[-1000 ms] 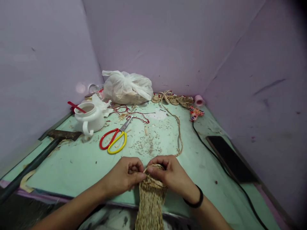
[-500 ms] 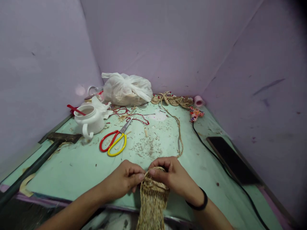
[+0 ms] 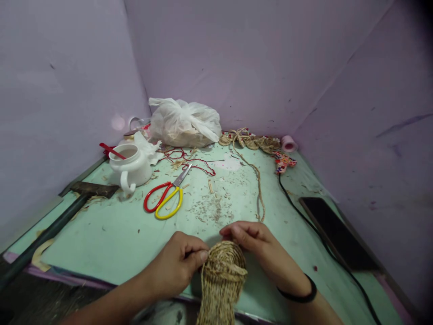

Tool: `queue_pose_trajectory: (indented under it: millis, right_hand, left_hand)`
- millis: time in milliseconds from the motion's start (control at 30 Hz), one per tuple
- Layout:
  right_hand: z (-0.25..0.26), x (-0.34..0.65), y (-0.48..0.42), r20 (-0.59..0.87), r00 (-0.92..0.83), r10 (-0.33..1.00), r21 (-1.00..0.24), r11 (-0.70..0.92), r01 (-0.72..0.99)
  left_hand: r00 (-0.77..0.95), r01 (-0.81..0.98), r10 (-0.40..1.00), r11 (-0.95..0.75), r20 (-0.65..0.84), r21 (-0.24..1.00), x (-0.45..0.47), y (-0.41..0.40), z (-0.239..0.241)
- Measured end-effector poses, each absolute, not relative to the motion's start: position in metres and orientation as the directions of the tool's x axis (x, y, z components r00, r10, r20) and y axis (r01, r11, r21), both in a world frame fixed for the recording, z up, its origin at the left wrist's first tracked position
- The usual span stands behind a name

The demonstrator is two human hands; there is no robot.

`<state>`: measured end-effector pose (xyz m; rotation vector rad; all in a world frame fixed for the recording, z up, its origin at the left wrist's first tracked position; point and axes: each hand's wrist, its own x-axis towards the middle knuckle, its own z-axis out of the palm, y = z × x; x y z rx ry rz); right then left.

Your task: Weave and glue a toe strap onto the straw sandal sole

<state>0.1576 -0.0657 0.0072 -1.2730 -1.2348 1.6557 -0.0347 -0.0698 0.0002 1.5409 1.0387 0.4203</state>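
A woven straw piece (image 3: 221, 289) with a rounded, coiled end stands upright at the table's near edge, its lower part running out of view. A raised straw band crosses it below the rounded end. My left hand (image 3: 181, 262) is closed, thumb and forefinger pinching the left edge of that end. Just above and right of the piece, my right hand (image 3: 259, 241) has thumb and fingertips drawn together; whatever they may hold is too small to make out. A straw cord (image 3: 260, 189) runs from the back of the table down to just behind my right hand.
Red-and-yellow-handled scissors (image 3: 169, 196) lie left of centre. A hammer (image 3: 72, 210) and a white pot (image 3: 130, 167) are farther left. At the back are a white plastic bag (image 3: 186, 122) and small woven ornaments (image 3: 250, 142). A phone (image 3: 338, 234) and black cable (image 3: 301, 214) lie right.
My right hand has come off the rounded end and moved up and right, uncovering its coiled weave. The left hand keeps its pinch. The whole view has shifted slightly.
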Motion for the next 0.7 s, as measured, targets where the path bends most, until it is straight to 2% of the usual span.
queue_pose_trajectory:
  millis: [133, 267, 367, 467, 567, 633, 700]
  right_hand:
    - [0.009, 0.178, -0.056, -0.298, -0.121, 0.947, -0.947, -0.309, -0.084]
    - [0.021, 0.195, -0.040, -0.249, 0.014, 0.969, -0.967, -0.247, -0.057]
    - [0.032, 0.208, -0.018, -0.207, 0.143, 0.968, -0.978, -0.206, -0.023]
    - [0.036, 0.228, 0.012, -0.124, 0.306, 0.944, -0.986, -0.151, 0.067]
    - [0.031, 0.256, 0.038, -0.004, 0.465, 0.885, -0.959, -0.135, 0.250]
    - [0.027, 0.272, 0.050, 0.064, 0.534, 0.843, -0.926, -0.150, 0.348]
    - [0.026, 0.279, 0.057, 0.059, 0.563, 0.824, -0.916, -0.179, 0.359]
  left_hand:
    - [0.510, 0.331, 0.802, 0.152, -0.312, 0.931, -0.031, -0.070, -0.001]
    - [0.464, 0.314, 0.827, 0.181, -0.317, 0.932, -0.031, -0.061, 0.000]
    - [0.463, 0.347, 0.840, 0.124, -0.284, 0.930, -0.036, -0.038, 0.011]
    - [0.520, 0.404, 0.814, 0.033, -0.259, 0.914, -0.041, -0.007, 0.021]
    - [0.554, 0.453, 0.797, -0.049, -0.238, 0.890, -0.043, 0.017, 0.019]
    - [0.530, 0.470, 0.812, -0.039, -0.246, 0.882, -0.043, 0.025, 0.009]
    - [0.507, 0.477, 0.813, 0.012, -0.286, 0.879, -0.044, 0.026, -0.002]
